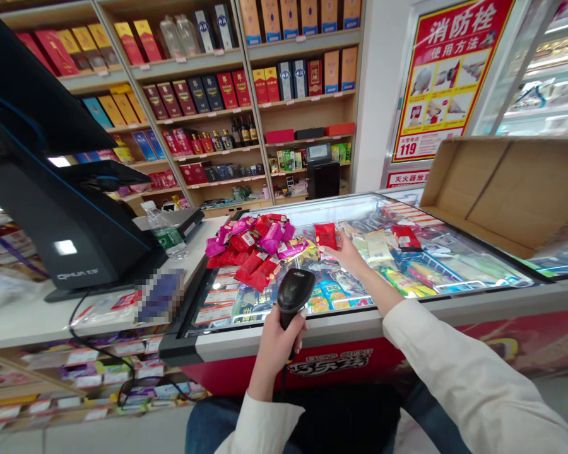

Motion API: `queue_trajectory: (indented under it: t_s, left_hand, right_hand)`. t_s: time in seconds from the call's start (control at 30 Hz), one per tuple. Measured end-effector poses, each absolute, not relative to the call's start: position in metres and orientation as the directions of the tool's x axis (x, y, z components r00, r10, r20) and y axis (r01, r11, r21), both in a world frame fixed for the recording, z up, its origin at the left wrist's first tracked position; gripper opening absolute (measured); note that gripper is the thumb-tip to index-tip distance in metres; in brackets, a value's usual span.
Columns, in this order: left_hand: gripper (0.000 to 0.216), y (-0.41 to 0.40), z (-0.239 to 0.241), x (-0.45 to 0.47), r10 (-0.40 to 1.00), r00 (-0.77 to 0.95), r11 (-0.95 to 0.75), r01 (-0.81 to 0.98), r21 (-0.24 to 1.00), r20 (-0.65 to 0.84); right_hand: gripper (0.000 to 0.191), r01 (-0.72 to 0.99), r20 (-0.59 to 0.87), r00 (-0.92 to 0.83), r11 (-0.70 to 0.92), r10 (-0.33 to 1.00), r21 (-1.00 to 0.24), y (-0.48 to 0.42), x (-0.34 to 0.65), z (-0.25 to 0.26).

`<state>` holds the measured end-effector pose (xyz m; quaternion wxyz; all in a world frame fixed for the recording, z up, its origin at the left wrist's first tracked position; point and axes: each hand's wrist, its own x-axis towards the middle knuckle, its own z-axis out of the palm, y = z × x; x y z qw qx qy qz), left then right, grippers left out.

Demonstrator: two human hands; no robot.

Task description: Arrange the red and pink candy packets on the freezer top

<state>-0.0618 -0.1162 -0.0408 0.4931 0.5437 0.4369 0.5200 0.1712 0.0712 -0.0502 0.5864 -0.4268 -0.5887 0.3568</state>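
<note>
My left hand (278, 340) is wrapped round the handle of a black barcode scanner (295, 289), held upright over the front edge of the freezer. Farther forward and to the right, my right hand (346, 253) grips a small red snack packet (326, 236) by its lower right edge, above the freezer's glass lid. A heap of red and purple snack packets (253, 246) lies on the glass to the left of it. One more red packet (406, 238) rests on the glass to the right of my right hand.
A cardboard box (506, 189) stands open on the freezer's right end. At left, a counter (33, 321) carries a black checkout terminal (108, 252) and a water bottle (163, 228). A black cable (99, 350) hangs down the counter front. Stocked shelves (208, 113) line the back wall.
</note>
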Motion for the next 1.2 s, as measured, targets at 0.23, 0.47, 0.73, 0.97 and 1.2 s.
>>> queue_trajectory:
  t_s: [0.23,0.47,0.73,0.97,1.2]
  left_hand:
    - [0.034,-0.118,-0.037,-0.060,0.987,0.095,-0.129,0.006,0.992,0.128]
    - [0.033,-0.116,-0.038,-0.062,0.988,0.105,-0.119,0.023,0.993,0.116]
    - [0.033,-0.117,-0.037,-0.062,0.990,0.090,-0.110,0.041,0.993,0.106]
    - [0.033,-0.117,-0.039,-0.061,0.991,0.085,-0.106,0.021,0.994,0.104]
    - [0.031,-0.117,-0.039,-0.062,0.989,0.091,-0.116,0.015,0.993,0.114]
  right_hand:
    - [0.045,-0.396,0.145,-0.073,0.105,0.987,-0.912,0.061,0.165,-0.045]
    - [0.048,-0.449,0.092,-0.146,0.016,0.985,-0.893,0.052,0.165,-0.042]
    - [0.056,-0.412,0.085,-0.164,0.011,0.983,-0.911,0.052,0.166,-0.044]
    - [0.060,-0.392,0.082,-0.168,0.010,0.982,-0.920,0.050,0.165,-0.042]
    - [0.063,-0.375,0.079,-0.148,0.018,0.986,-0.927,0.047,0.164,-0.041]
